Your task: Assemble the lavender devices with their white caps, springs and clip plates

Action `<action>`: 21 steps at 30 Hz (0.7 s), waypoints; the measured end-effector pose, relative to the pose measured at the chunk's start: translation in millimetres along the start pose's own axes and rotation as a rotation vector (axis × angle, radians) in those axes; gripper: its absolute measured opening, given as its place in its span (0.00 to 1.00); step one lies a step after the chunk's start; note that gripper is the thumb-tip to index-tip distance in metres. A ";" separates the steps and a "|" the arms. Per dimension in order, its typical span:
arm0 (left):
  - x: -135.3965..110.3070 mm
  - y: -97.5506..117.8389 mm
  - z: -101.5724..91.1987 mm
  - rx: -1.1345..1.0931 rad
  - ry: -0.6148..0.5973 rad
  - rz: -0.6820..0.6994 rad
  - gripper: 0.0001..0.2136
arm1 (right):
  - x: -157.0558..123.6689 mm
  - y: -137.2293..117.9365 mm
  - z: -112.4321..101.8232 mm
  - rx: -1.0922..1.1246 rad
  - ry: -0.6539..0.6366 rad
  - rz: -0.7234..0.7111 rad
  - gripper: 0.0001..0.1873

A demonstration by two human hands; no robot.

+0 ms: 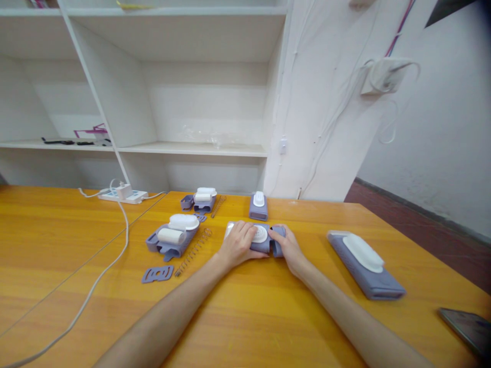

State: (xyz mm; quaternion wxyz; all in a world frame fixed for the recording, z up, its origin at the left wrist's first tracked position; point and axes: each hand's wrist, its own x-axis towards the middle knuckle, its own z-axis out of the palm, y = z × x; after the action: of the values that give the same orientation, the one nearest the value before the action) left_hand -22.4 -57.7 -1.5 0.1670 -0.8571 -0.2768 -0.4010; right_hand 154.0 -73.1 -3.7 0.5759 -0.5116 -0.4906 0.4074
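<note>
Both hands are at a grey-purple plastic case (261, 246) with a white oval piece (260, 234) on its upper face. My left hand (240, 243) is closed over the case from the left, fingers on top and thumb along the near side. A separate grey-purple end piece (277, 241) sits at the right end of the case, with a narrow gap visible between them. My right hand (289, 250) is closed around this end piece, thumb on its top. The left end of the case is partly hidden by my left hand.
Left lie a case with white parts (180, 240), a coil spring (195, 251) and a flat slotted plate (157, 274). Similar parts (204, 199) and a case (258, 206) stand behind. A larger case (366, 266) and a phone (466, 327) are right. A cable (111, 266) crosses left.
</note>
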 end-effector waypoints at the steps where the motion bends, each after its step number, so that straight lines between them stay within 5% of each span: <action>1: 0.1 0.3 0.1 0.002 -0.002 -0.003 0.27 | 0.0 -0.6 1.5 -0.016 0.027 0.001 0.15; 6: -0.2 1.4 0.4 0.007 -0.024 0.012 0.26 | 0.3 0.5 11.4 -0.144 0.186 -0.048 0.15; 21: 0.4 8.3 0.7 0.018 -0.055 0.041 0.26 | 3.0 13.5 11.0 -0.131 0.226 -0.073 0.18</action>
State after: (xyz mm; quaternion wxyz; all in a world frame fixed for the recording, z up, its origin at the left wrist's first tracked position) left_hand -16.7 -63.7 -2.2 0.1752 -0.8718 -0.2671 -0.3714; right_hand 144.2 -66.2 -16.6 0.6073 -0.5727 -0.4662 0.2930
